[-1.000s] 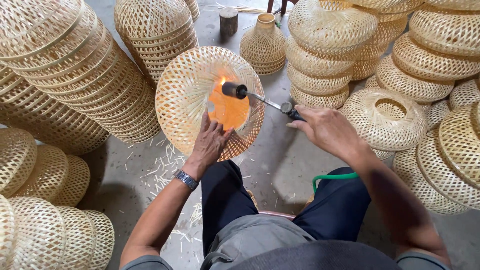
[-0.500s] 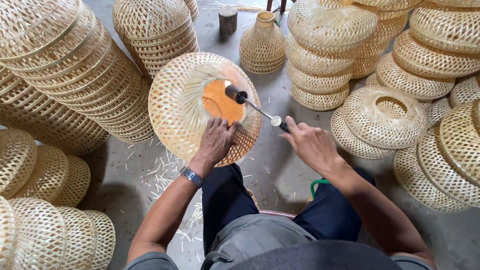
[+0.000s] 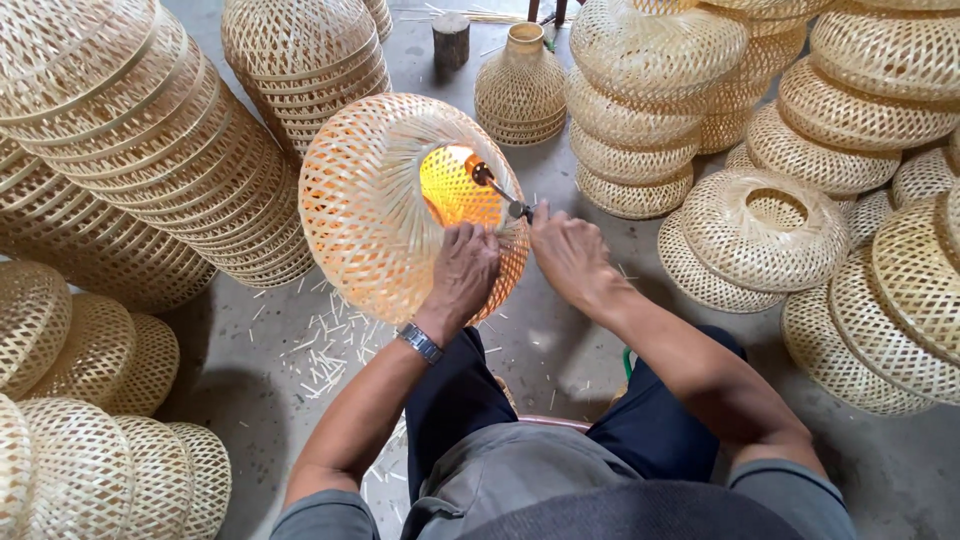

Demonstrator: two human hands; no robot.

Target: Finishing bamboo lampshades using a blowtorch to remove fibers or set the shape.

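Head view: one woven bamboo lampshade (image 3: 385,205) is tilted on its edge over the concrete floor (image 3: 560,340), open side toward the person. The left hand (image 3: 462,270) clamps its lower rim. The right hand (image 3: 570,250), just beside it, is closed on one gas torch (image 3: 500,192), whose single flame (image 3: 455,180) glows inside. One wristwatch (image 3: 420,342) sits on the left wrist. Stacked shades (image 3: 150,140) surround them, too many to count.

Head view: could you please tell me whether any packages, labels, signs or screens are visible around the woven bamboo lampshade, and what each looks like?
None in view: no package, label, sign or screen.
Only the round pale woven bamboo lampshade, the left hand on its rim, the right hand with a thin metal torch, and stacked shades.
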